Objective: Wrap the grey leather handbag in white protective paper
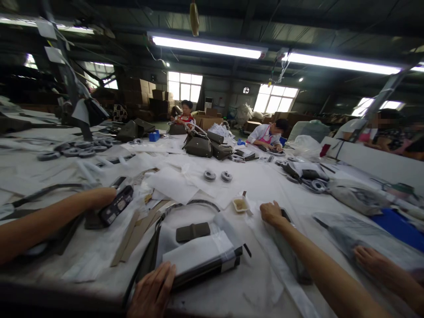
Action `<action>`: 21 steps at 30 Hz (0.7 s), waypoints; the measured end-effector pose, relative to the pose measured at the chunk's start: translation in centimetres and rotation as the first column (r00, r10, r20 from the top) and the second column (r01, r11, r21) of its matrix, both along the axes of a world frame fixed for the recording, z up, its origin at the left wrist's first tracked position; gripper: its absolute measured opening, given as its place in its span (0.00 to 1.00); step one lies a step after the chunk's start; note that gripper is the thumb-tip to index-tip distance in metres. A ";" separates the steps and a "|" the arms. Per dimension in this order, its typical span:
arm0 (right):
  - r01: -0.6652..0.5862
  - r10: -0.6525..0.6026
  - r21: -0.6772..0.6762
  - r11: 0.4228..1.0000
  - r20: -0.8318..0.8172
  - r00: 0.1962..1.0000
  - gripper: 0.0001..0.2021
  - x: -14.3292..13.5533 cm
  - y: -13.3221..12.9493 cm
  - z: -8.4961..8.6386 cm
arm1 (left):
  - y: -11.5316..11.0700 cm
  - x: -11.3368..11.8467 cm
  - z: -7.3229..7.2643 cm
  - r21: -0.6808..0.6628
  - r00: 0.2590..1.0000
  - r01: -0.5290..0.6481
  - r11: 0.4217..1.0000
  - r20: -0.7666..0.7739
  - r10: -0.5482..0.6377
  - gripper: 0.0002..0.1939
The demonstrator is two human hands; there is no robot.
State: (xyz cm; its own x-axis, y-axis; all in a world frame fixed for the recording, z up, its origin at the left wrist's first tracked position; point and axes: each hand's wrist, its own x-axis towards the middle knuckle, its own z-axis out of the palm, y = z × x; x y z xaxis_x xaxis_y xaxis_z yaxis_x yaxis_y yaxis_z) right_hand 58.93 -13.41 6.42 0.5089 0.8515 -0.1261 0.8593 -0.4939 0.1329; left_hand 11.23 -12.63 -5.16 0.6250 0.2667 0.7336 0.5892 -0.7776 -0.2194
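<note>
My left hand [152, 289] lies at the near table edge, fingers extended against the lower left of a dark bag wrapped in white paper [198, 256]. A dark flap with a band [193, 232] shows above the paper, and the bag's curved handle [203, 202] lies behind it. My right hand [271, 213] reaches out to the right of a small white tray of yellowish stuff [240, 204]. Its fingers are curled down beside a long grey wrapped piece [291, 251]; what they hold is hidden.
Another person's arm [66, 212] reaches in from the left to a dark boxy item [115, 206]. At right another hand [372, 260] rests on a plastic-covered piece [367, 234]. Grey rings [210, 175], brown strips [142, 227] and bags [198, 145] lie farther off.
</note>
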 end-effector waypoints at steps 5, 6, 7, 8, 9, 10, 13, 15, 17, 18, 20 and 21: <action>0.095 -0.027 0.259 0.961 -0.256 0.966 0.08 1.1 -1.5 3.3 | -0.5 0.6 0.5 -0.076 0.996 0.017 0.997 0.086 -0.010 0.18; 0.096 -0.002 0.296 0.950 -0.301 0.954 0.10 1.0 -2.1 4.2 | -0.6 0.7 0.7 -0.078 0.994 0.026 0.997 0.109 -0.017 0.18; 0.092 0.038 0.333 0.939 -0.364 0.930 0.13 0.5 -2.8 5.1 | -0.7 0.9 0.9 -0.078 0.992 0.031 0.996 0.127 -0.021 0.18; 0.088 0.098 0.369 0.925 -0.457 0.884 0.18 -0.2 -3.5 5.9 | -0.8 1.0 1.1 -0.078 0.990 0.033 0.996 0.141 -0.021 0.17; 0.092 0.173 0.405 0.909 -0.571 0.802 0.23 -1.4 -4.3 6.7 | -1.0 1.1 1.3 -0.082 0.988 0.031 0.996 0.151 -0.019 0.17; 0.109 0.249 0.433 0.895 -0.687 0.683 0.29 -2.8 -5.2 7.4 | -1.2 1.3 1.5 -0.091 0.987 0.029 0.995 0.159 -0.015 0.17; 0.175 0.363 0.407 0.897 -0.901 0.237 0.43 -8.9 -7.6 8.9 | -1.8 1.6 1.9 -0.138 0.985 0.026 0.990 0.175 -0.001 0.17; 0.152 0.349 0.348 0.925 -0.937 0.021 0.48 -13.6 -8.9 9.1 | -2.0 1.6 1.9 -0.162 0.986 0.028 0.986 0.168 0.000 0.17; 0.094 0.304 0.291 0.952 -0.937 -0.170 0.51 -18.1 -9.6 8.5 | -2.2 1.5 1.8 -0.181 0.988 0.027 0.983 0.156 0.001 0.16; 0.063 0.280 0.273 0.960 -0.930 -0.238 0.51 -20.1 -9.6 7.8 | -2.2 1.5 1.7 -0.194 0.989 0.026 0.981 0.150 0.004 0.16; 0.007 0.267 0.277 0.961 -0.919 -0.289 0.47 -23.7 -9.0 6.0 | -2.4 1.4 1.6 -0.225 0.988 0.022 0.974 0.154 0.014 0.16; -0.006 0.297 0.310 0.951 -0.916 -0.269 0.44 -25.1 -8.2 4.9 | -2.4 1.4 1.6 -0.233 0.986 0.022 0.972 0.167 0.017 0.16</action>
State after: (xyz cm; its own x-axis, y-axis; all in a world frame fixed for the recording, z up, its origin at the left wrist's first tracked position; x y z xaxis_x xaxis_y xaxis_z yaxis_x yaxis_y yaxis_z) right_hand 33.85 -21.64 11.30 -0.2630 0.9496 -0.1704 -0.1002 -0.2025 -0.9741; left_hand 12.67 -15.06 -3.57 0.4999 0.4415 0.7451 0.5999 -0.7970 0.0698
